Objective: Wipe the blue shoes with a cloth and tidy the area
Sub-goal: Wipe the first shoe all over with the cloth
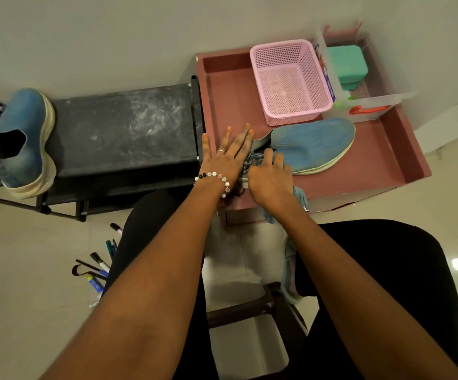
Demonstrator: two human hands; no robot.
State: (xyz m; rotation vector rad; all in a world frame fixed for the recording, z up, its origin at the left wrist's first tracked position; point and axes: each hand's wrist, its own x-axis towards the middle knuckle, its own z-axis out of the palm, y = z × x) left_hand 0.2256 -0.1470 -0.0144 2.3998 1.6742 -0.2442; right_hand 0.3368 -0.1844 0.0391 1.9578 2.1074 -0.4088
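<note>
1. Looking down through the head view: one shoe [314,145] lies on its side in the pink tray [403,160], long axis running left to right, collar toward the hands, toe toward the right.
2. Left hand [229,153]: fingers straight and spread, flat at the collar end, apparently steadying it. It grips nothing.
3. Right hand [270,178]: fingers curled round the cloth [300,197], bunched against the shoe's heel end; a tail of cloth hangs off the tray's near edge.
4. Key relation: uncleaned upper extends rightward, away from both hands. The right hand is the nearer one to it and already carries the cloth. Judgement: the next stroke runs along the long axis, heel to toe.
5. Second shoe [19,144] stands on the black rack [126,133], well apart to the left, nearer the left hand.
6. Basket [290,80] sits just behind the first shoe in the tray; pens [99,266] lie on the floor.
</note>
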